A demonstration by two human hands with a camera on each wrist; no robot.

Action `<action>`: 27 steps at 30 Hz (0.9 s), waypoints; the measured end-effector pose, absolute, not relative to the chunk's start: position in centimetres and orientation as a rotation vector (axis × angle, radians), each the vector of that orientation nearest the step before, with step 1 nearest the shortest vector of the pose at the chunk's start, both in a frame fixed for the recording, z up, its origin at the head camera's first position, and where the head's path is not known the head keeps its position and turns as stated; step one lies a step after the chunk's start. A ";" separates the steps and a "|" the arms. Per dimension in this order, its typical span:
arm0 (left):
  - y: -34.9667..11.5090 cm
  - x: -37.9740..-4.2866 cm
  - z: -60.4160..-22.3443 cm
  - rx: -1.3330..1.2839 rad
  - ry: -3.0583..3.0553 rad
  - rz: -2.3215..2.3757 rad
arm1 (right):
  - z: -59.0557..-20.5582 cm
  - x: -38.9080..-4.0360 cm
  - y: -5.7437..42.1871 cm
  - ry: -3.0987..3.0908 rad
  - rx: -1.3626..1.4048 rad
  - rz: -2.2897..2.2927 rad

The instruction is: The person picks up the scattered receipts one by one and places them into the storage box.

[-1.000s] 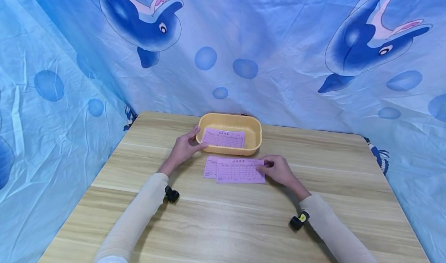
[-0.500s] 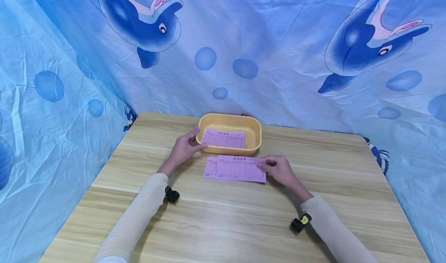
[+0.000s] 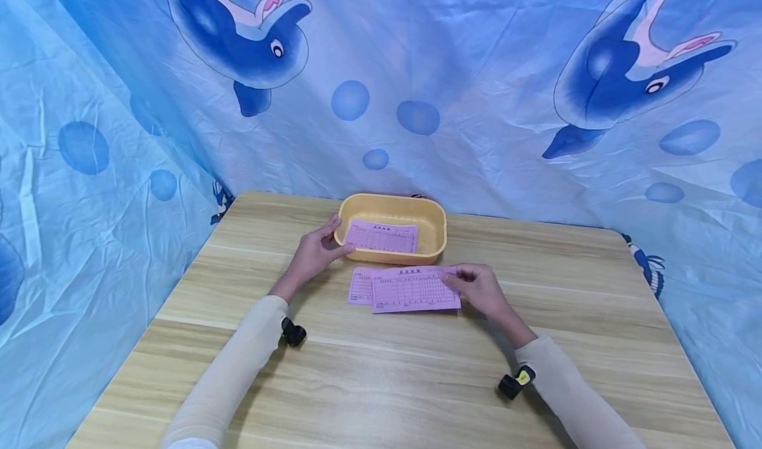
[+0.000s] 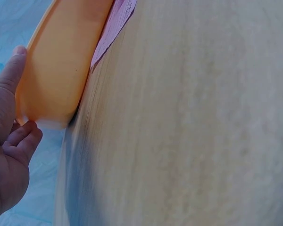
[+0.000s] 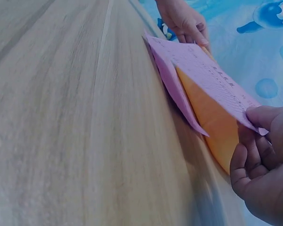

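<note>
My left hand (image 3: 314,249) holds the left end of a shallow yellow-orange plastic basin (image 3: 442,237), thumb along the front rim and fingers around the side. Inside the basin lies a purple printed form (image 3: 382,236). My right hand (image 3: 479,289) pinches the right edge of another purple form (image 3: 413,290) between thumb and fingers. In the right wrist view that pinched form (image 5: 210,77) slants upward at its held end, with a second sheet (image 5: 179,96) below it. A further purple form (image 3: 360,287) lies on the table in front of the basin, mostly covered by the pinched one.
The wood-grain table (image 3: 381,369) carries the basin near its back edge. Behind and beside it hangs a blue curtain (image 3: 476,171) with dolphins and bubbles. Black wrist cameras sit on both sleeves, the left camera (image 3: 294,332) and the right camera (image 3: 515,383).
The right hand has shifted slightly right, carrying the pinched form with it; the form now tilts, its right end higher. The left hand and the basin have stayed put.
</note>
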State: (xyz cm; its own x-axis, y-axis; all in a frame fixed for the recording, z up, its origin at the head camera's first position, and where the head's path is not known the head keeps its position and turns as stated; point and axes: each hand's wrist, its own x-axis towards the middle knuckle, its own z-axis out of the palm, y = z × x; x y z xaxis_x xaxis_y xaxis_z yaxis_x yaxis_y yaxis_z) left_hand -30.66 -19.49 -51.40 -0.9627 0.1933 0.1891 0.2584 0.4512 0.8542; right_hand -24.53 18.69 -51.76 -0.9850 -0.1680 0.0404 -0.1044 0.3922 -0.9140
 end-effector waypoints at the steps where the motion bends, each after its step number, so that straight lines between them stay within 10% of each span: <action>1: -19.5 -30.7 -51.4 -0.409 -2.622 -1.560 | -51.7 -24.5 18.7 2.563 -0.240 -1.699; 27: -19.5 -30.6 -51.4 -0.396 -2.633 -1.551 | -48.3 -24.2 18.0 2.460 -0.153 -1.927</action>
